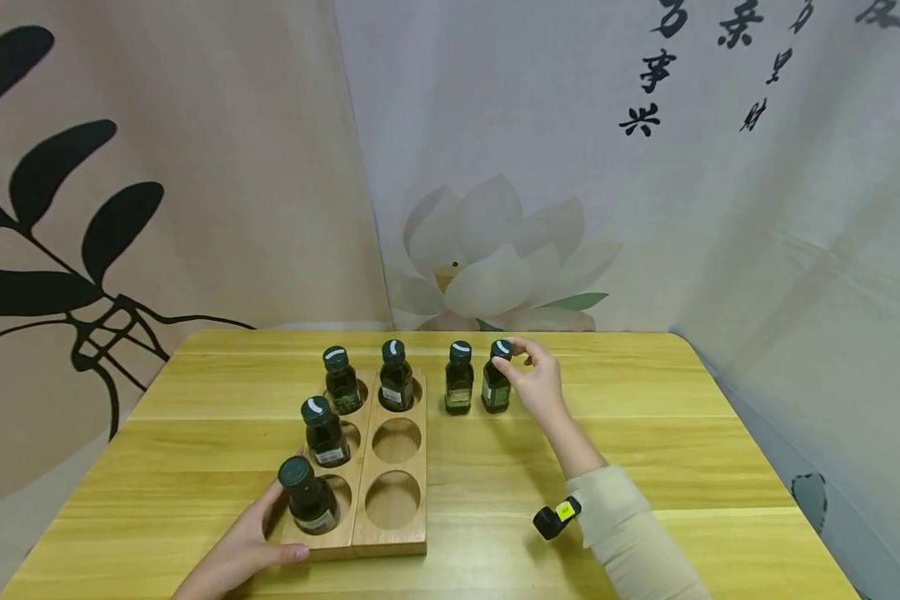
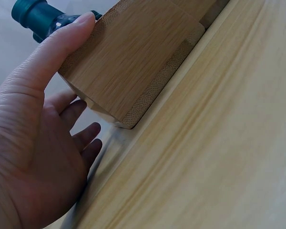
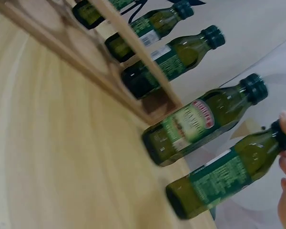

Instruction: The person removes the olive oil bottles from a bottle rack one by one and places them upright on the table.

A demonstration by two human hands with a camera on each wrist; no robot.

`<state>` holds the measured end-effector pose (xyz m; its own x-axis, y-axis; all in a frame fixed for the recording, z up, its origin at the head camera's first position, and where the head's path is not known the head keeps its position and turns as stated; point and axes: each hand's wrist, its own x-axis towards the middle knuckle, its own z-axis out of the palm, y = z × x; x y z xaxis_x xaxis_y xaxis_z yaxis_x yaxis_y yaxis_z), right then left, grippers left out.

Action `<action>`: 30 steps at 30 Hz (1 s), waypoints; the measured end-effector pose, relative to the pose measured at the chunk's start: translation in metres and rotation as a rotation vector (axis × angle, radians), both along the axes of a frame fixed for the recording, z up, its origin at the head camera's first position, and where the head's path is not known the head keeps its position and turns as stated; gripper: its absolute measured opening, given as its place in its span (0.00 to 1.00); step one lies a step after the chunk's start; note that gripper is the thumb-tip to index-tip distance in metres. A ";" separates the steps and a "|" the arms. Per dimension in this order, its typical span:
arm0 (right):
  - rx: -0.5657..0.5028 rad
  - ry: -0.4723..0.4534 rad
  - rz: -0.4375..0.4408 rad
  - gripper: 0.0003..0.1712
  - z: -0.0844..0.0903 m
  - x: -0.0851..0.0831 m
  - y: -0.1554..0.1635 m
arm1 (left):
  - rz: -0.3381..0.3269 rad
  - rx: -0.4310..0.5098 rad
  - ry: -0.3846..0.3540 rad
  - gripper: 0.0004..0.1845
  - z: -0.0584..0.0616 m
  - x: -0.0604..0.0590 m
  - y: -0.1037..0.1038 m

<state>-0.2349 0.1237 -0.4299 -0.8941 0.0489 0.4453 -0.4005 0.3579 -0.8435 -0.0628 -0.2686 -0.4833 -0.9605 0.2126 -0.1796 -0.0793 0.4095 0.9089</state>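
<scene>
Right hand [image 1: 537, 385] pinches cap of olive oil bottle [image 1: 496, 387], standing right of wooden rack [image 1: 390, 533]; left hand [image 1: 242, 554], fingers relaxed, steadies rack corner. Risk: cap-only pinch could tip bottle against neighbouring bottle [image 1: 459, 388].

left hand [image 1: 243, 550] lies open with fingers straight, while right hand [image 1: 534, 382], arm extended forward, curls its fingers [image 1: 512, 365] in a pinch.

A staged recording corner, not a lived-in room: printed cloth backdrops hang behind the wooden counter [image 1: 645, 433], leaves [image 1: 52, 217] at 10 o'clock, a lotus [image 1: 487, 258] at 12, calligraphy [image 1: 720, 58] at 1.
</scene>
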 end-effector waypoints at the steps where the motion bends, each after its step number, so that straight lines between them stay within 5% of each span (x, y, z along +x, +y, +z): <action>1: -0.005 -0.004 -0.003 0.17 -0.002 0.000 0.000 | -0.002 0.002 0.004 0.54 0.000 0.000 0.000; 11: -0.016 0.003 -0.022 0.23 -0.008 -0.001 0.001 | 0.000 0.005 0.003 0.55 0.000 -0.001 0.001; 23: -0.049 0.172 0.026 0.27 0.033 0.004 -0.013 | 0.000 -0.025 0.036 0.55 0.002 0.000 0.001; 30: -0.063 0.134 0.093 0.26 0.058 0.012 -0.034 | -0.004 -0.010 0.022 0.54 0.000 0.000 0.001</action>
<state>-0.2225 0.0899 -0.3724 -0.8287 0.0003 0.5596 -0.5401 0.2617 -0.7999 -0.0631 -0.2680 -0.4829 -0.9635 0.2146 -0.1603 -0.0574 0.4192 0.9061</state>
